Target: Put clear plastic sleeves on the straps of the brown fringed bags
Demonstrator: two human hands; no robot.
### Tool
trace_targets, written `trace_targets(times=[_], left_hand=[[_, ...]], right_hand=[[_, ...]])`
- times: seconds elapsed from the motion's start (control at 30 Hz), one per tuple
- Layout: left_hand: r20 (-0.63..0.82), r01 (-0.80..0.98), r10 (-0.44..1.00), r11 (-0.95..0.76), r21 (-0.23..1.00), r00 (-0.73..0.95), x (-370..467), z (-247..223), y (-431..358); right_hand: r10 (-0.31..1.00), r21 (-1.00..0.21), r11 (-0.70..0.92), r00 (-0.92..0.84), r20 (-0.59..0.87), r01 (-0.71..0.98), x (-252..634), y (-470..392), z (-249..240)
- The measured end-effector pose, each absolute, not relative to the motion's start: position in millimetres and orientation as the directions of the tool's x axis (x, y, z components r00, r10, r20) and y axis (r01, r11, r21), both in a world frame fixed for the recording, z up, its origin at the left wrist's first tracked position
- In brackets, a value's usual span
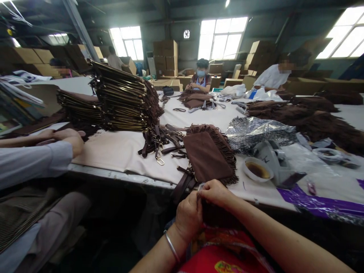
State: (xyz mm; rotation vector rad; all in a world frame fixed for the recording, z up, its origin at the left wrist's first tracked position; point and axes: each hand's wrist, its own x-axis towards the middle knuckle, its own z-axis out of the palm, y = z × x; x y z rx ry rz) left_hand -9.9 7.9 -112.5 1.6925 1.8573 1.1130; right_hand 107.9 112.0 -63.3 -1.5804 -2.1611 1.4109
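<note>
The dark piece (216, 216) is perhaps half hidden below both hands.

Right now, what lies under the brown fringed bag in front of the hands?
Dark straps stick out from under the fringed bag at its near-left corner, on the table. How far they run beneath it is covered.

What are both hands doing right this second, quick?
Left hand: closed, pinching the top edge of a dark brown piece in the lap.
Right hand: closed, pinching the same edge beside it.

brown fringed bag (209, 157), silver bracelet (172, 246)
</note>
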Motion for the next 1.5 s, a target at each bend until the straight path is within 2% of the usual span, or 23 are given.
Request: trace_targets(times=[0.13,0.27,0.37,0.43,0.53,0.6,0.73,0.83,0.93,1.03,1.13,1.2,1.27,1.37,1.43,1.5], left_hand=[[0.179,0.564,0.963,-0.036,0.825,-0.2,-9.6,-100.7,10.6],[0.074,0.388,0.966,0.029,0.921,-0.247,-4.8,-97.5,14.6],[-0.081,0.178,0.957,0.134,0.975,-0.278,-1.2,-100.5,17.9],[-0.22,-0.032,0.94,0.22,0.975,-0.26,0.8,-101.8,19.2],[-0.384,-0.334,0.91,0.317,0.888,-0.157,3.1,-100.3,18.8],[-0.419,-0.455,0.905,0.344,0.821,-0.072,4.0,-98.2,17.9],[-0.426,-0.607,0.903,0.372,0.702,0.061,3.0,-96.3,17.4],[-0.415,-0.688,0.894,0.408,0.6,0.168,0.9,-95.3,18.1],[-0.431,-0.672,0.87,0.47,0.572,0.242,0.5,-91.8,17.9],[-0.437,-0.58,0.88,0.456,0.675,0.184,2.2,-87.8,16.5],[-0.427,-0.484,0.901,0.409,0.773,0.079,4.7,-85.5,14.7],[-0.421,-0.427,0.907,0.383,0.819,0.007,6.5,-85.0,12.8],[-0.39,-0.316,0.918,0.35,0.882,-0.074,9.2,-85.2,9.4],[-0.222,0.021,0.956,0.23,0.973,-0.193,14.4,-87.0,1.3],[-0.107,0.219,0.973,0.152,0.964,-0.204,15.8,-88.8,-4.2],[-0.073,0.283,0.984,0.117,0.952,-0.161,13.5,-90.6,-6.6]], right_hand=[[0.799,-0.732,0.125,-0.505,-0.326,0.67,116.8,106.4,-68.2],[0.83,-0.762,0.19,-0.516,-0.213,0.62,127.8,96.1,-72.6],[0.87,-0.803,0.122,-0.452,-0.196,0.583,131.9,87.8,-81.1],[0.894,-0.857,-0.023,-0.374,-0.248,0.515,132.5,82.5,-89.1],[0.869,-0.9,-0.271,-0.316,-0.381,0.341,131.6,74.8,-97.5],[0.839,-0.899,-0.367,-0.332,-0.431,0.239,130.4,70.4,-97.9],[0.817,-0.885,-0.447,-0.343,-0.464,0.13,126.5,65.5,-91.3],[0.795,-0.873,-0.463,-0.364,-0.486,0.153,123.0,66.5,-87.0],[0.785,-0.857,-0.428,-0.352,-0.51,0.288,120.4,70.8,-85.7],[0.816,-0.851,-0.354,-0.315,-0.484,0.388,121.2,75.4,-88.2],[0.887,-0.896,-0.238,-0.291,-0.358,0.374,128.7,74.5,-94.6],[0.918,-0.92,-0.207,-0.259,-0.3,0.332,136.3,68.4,-97.9],[0.902,-0.934,-0.263,-0.281,-0.327,0.243,142.4,58.9,-98.0],[0.831,-0.917,-0.398,-0.412,-0.375,0.031,144.3,45.3,-92.5],[0.808,-0.871,-0.483,-0.429,-0.403,-0.091,142.6,40.8,-89.0],[0.796,-0.81,-0.555,-0.405,-0.45,-0.189,142.2,40.2,-88.4]])
